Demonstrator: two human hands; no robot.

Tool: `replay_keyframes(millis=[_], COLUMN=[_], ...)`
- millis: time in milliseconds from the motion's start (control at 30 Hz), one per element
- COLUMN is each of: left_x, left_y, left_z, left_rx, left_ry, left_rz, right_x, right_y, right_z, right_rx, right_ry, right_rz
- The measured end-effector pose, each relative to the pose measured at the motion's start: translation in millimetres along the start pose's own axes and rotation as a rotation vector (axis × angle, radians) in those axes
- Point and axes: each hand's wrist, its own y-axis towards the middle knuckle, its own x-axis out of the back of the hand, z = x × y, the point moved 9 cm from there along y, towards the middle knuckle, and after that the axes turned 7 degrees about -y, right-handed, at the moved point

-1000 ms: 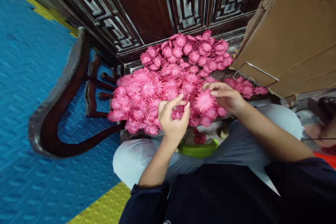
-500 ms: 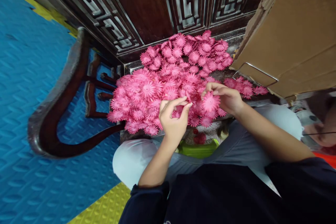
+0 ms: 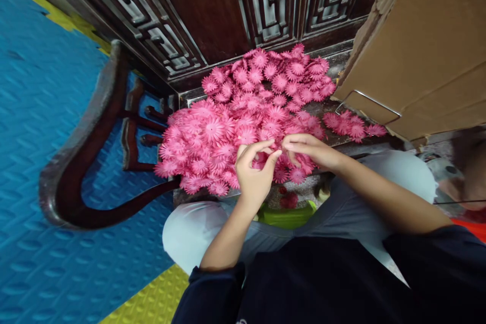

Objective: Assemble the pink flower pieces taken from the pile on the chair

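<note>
Since a second ago the right hand has slid leftward across the heap until its fingertips meet those of the left hand, and the large pink bloom it showed then is now hidden beneath it. Both hands pinch together at the near edge of the pile of pink paper flowers; the left thumb and forefinger close on a small pink piece, while the right hand curls palm-down over a flower, so what exactly it grips cannot be made out.

Nearest the camera lie the person's dark sleeves and pale grey trousers, knees drawn up under the work surface, with a green object between them. Beyond the knees sits a dark stone-topped seat, almost wholly covered by the flowers, a few of which trail off to the right. A curved dark wooden armrest sweeps out on the left, over blue foam floor mats edged with yellow ones. On the right a brown cardboard box stands against the seat, a thin metal wire handle along its lower edge. Behind everything rises a carved dark wood backrest with fretwork panels.
</note>
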Motion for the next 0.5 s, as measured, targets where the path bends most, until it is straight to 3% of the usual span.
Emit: replay_keyframes(millis=[200,500], left_x=[-2.6,-19.1], left_y=[0,-3], left_z=[6,28], left_rx=[0.069,0.29], left_ry=[-0.075,-0.411], left_rz=[0.015,0.117], right_x=[0,-1], right_y=[0,1], right_z=[2,-2], right_rx=[0.03,0.031], right_ry=[0.006,0.053], right_rz=[-0.016,-0.007])
